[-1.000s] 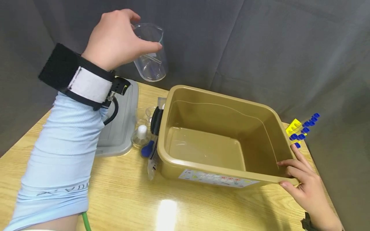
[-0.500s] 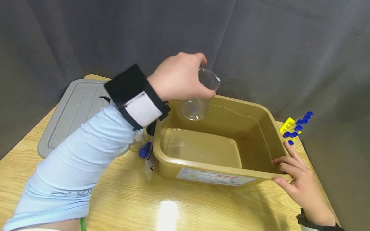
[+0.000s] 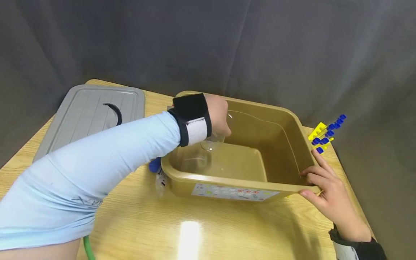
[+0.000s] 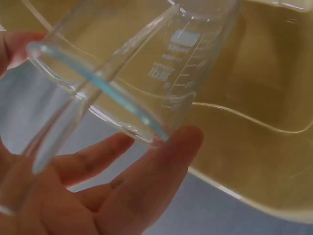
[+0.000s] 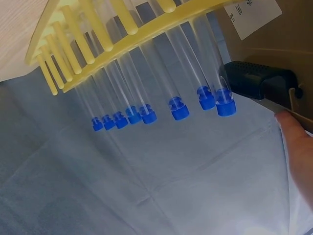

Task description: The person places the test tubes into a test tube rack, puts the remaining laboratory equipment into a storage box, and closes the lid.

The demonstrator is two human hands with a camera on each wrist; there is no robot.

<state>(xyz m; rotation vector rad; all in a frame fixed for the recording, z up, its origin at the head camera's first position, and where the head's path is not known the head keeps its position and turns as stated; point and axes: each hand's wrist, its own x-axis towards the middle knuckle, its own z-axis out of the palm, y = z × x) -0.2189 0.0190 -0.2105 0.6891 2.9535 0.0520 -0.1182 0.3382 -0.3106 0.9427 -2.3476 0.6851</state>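
A clear glass beaker (image 3: 212, 141) is inside the left part of the brown bin (image 3: 224, 180), tilted, its base toward the bin floor. My left hand (image 3: 218, 115) grips it near the rim from above. In the left wrist view the beaker (image 4: 195, 54) carries printed markings, and glass rods (image 4: 132, 49) stick out past its rim; the left hand's thumb and fingers (image 4: 171, 156) are around that rim. My right hand (image 3: 333, 191) holds the bin's near right corner, thumb outside and fingers over the edge.
Right of the bin stands a yellow rack (image 3: 316, 131) with blue-capped tubes (image 5: 179, 108). A grey lid (image 3: 87, 108) lies on the table at left. A blue bulb (image 3: 155, 165) and a plastic packet (image 3: 160, 183) lie by the bin's left side. A dark curtain (image 3: 146, 43) hangs behind.
My left hand has carried the beaker from above the lid's right side, rightward and down into the bin. My right hand stays on the bin's corner. The view has shifted slightly.
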